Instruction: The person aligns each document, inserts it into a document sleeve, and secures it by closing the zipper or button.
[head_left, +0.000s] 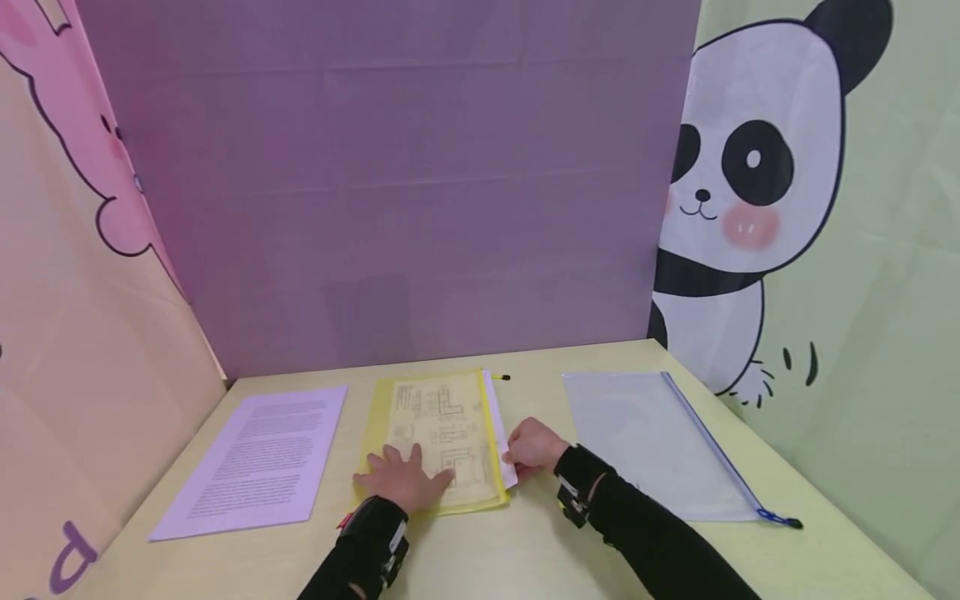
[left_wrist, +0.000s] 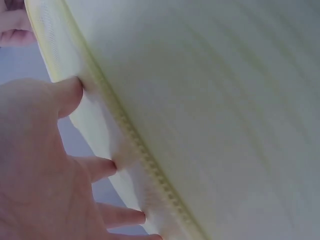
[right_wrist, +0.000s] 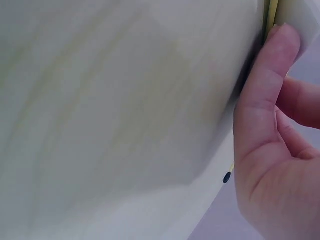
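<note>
A yellow see-through zip folder point(head_left: 377, 410) lies on the table with a sheet of line drawings point(head_left: 427, 417) showing through it. My left hand point(head_left: 405, 482) rests on the folder's lower left part, fingers spread; in the left wrist view its fingertips touch the folder beside the zipper point(left_wrist: 135, 142). White paper point(head_left: 496, 421) sticks out along the folder's right side. At the lower end of that strip, my right hand point(head_left: 534, 446) pinches the paper's edge between thumb and fingers. A black-tipped zipper pull point(right_wrist: 227, 177) shows at the folder's far right corner.
To the left lies a printed text sheet point(head_left: 258, 454). A clear zip folder point(head_left: 637, 433) with a blue zipper point(head_left: 708, 442) lies on the right, its pull point(head_left: 780, 518) near the front. A purple panel point(head_left: 420, 183) stands behind the table point(head_left: 480, 558).
</note>
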